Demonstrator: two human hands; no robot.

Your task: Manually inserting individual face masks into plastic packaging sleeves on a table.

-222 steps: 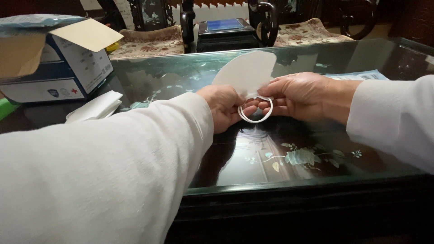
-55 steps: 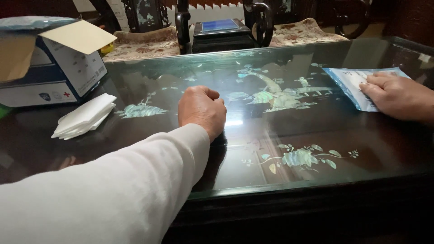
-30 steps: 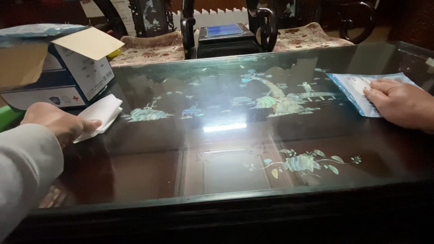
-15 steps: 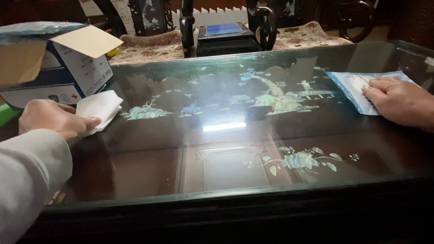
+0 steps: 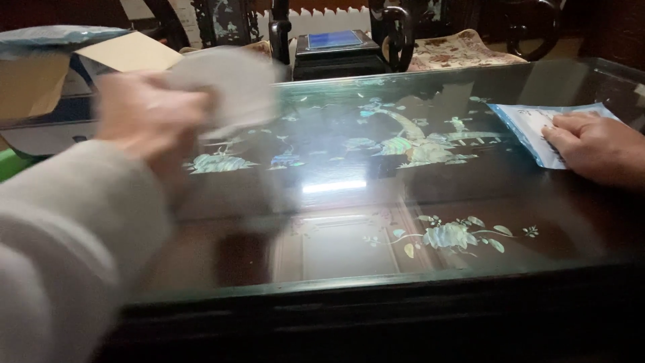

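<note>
My left hand [image 5: 151, 111], blurred by motion, is raised above the left part of the glass-topped table [image 5: 349, 202] and holds a white folded face mask [image 5: 232, 84] in the air. My right hand [image 5: 594, 144] rests flat at the table's right edge, fingers on a pale blue flat packet [image 5: 531, 128]. The packet lies on the glass, partly under that hand.
An open cardboard box [image 5: 74, 81] with a raised flap stands at the back left. A dark carved stand with a blue-topped object [image 5: 336, 47] sits behind the table. Inlaid flower patterns show under the glass. A green object peeks in at the far left edge.
My left hand took the white mask from beside the box and lifted it up and to the right. My right hand has stayed on the blue packet.
</note>
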